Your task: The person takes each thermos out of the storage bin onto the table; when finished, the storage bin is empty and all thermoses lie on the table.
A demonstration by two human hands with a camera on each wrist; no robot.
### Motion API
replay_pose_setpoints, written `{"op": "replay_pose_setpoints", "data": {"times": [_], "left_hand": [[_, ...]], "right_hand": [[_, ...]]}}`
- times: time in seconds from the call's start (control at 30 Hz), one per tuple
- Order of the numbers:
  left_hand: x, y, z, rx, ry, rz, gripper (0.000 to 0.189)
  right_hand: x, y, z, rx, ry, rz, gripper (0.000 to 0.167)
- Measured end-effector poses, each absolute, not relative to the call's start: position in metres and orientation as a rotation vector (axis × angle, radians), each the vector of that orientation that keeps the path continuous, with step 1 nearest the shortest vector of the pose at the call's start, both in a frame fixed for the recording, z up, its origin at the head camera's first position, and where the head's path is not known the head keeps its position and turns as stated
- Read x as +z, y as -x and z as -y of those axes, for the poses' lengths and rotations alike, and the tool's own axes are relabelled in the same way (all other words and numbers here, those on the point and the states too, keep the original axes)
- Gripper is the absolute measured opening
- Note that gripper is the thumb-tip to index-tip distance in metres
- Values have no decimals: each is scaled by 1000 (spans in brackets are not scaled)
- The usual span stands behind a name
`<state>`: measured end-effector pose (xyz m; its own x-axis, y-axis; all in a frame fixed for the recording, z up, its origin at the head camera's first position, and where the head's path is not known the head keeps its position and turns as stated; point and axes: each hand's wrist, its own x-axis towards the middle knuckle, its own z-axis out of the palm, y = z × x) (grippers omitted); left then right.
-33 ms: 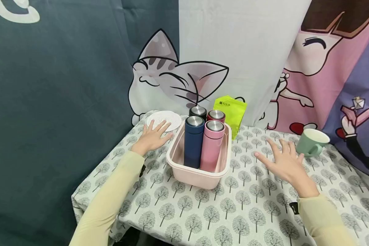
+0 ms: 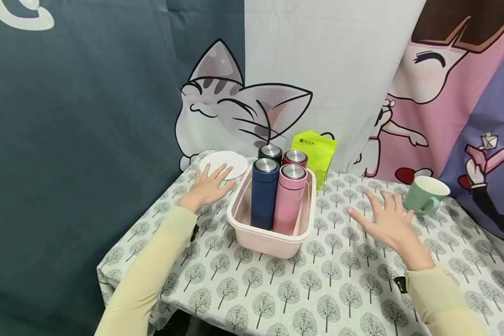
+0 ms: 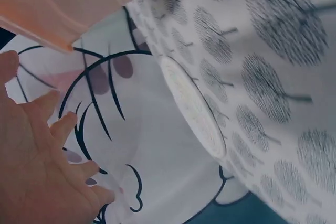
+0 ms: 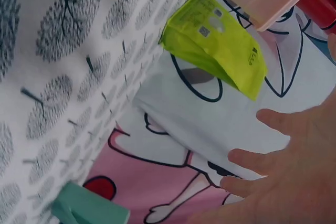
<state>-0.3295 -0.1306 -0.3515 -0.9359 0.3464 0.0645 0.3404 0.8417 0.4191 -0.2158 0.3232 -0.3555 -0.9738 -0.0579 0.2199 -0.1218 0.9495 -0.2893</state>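
My left hand [image 2: 207, 189], fingers spread, hovers left of the pink plastic basin [image 2: 269, 240], in front of a round white woven mat [image 2: 231, 163]. In the left wrist view its palm [image 3: 47, 166] holds nothing. Inside the basin stand a navy thermos [image 2: 264, 196], a pink thermos [image 2: 290, 200], and behind them a black one [image 2: 270, 151] and a red one [image 2: 296, 158], all with silver lids. To the right, my right hand [image 2: 390, 226] is held over the table with spread fingers, close to a green mug [image 2: 426, 193]. The right wrist view shows that hand empty too.
A lime-green bag [image 2: 317, 151] with a black loop stands behind the basin. The table has a tree-patterned cloth [image 2: 285, 291]. Cartoon-printed curtains [image 2: 336, 70] hang right behind its far edge, and a dark curtain [image 2: 75, 140] hangs at the left.
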Motion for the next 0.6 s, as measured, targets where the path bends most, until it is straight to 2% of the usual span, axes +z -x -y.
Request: {"op": "replay_pose_setpoints", "data": {"times": [0.17, 0.3, 0.47, 0.6], "left_hand": [[-339, 320, 126, 987, -599, -2667, 69], [-331, 307, 122, 1121, -579, -2348, 61], [-335, 303, 121, 1231, -545, -2241, 68], [-341, 304, 122, 1353, -543, -2163, 60]], "right_hand": [[-355, 212, -309, 735, -228, 2771, 78], [-353, 212, -280, 1085, -321, 2644, 75], [-352, 225, -243, 1275, -381, 2586, 78], [-354, 238, -219, 1302, -349, 2580, 84]]}}
